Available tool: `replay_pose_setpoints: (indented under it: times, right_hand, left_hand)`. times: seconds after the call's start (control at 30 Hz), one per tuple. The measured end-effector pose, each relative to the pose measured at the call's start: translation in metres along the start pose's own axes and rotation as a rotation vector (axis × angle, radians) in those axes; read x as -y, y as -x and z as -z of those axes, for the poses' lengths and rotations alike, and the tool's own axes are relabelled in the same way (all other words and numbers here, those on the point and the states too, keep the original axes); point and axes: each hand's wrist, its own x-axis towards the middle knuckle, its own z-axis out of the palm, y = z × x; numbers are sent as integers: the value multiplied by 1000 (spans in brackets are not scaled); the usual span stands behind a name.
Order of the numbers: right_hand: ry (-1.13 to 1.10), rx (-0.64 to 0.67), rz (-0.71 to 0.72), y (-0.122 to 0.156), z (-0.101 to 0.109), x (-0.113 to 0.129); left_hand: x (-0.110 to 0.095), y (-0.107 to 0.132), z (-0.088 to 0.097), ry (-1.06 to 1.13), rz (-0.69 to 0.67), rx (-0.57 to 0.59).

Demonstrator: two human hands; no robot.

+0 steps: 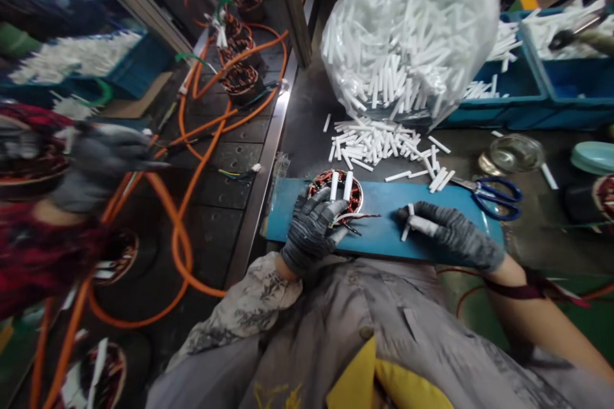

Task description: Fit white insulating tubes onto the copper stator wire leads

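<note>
In the head view my left hand (313, 230), in a grey glove, grips a round motor stator (356, 197) with copper windings and a pale rim. Two white tubes (348, 186) rest on top of the stator by my fingers. Thin lead wires (361, 216) trail from it to the right. My right hand (444, 230), also gloved, pinches a small white tube (405, 232) just above a blue board (378, 239). The stator sits on that same board. My left fingers cover part of its near side.
Loose white tubes (377, 144) lie behind the board, below a bulging clear bag (407, 32). Blue-handled scissors (496, 197) are at the right. Blue bins (508, 86) stand at the back right. At left, a co-worker's gloved hand (103, 156) is near orange hoses (180, 249).
</note>
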Motion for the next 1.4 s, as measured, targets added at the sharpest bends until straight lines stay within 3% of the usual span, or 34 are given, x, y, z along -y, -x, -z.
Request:
replay_pose_setpoints:
  times: [0.03, 0.23, 0.37, 0.63, 0.9, 1.23, 1.4]
  right_hand:
    - [-2, -28, -11, 1, -1, -5]
    - [211, -526, 111, -22, 13, -15]
    - [437, -662, 246, -23, 11, -1]
    - [189, -333, 327, 8, -35, 39]
    - [311, -280, 529, -5, -34, 68]
    - [607, -273, 789, -2, -33, 74]
    - [577, -329, 705, -1, -32, 80]
  left_hand:
    - [0, 0, 0, 8, 12, -2]
    - [0, -1, 2, 26, 143, 134]
    - [-2, -1, 2, 37, 171, 146]
    - [1, 1, 0, 35, 176, 154]
    - [3, 0, 0, 18, 204, 219]
    - [7, -1, 8, 73, 101, 130]
    - [6, 0, 4, 85, 42, 28]
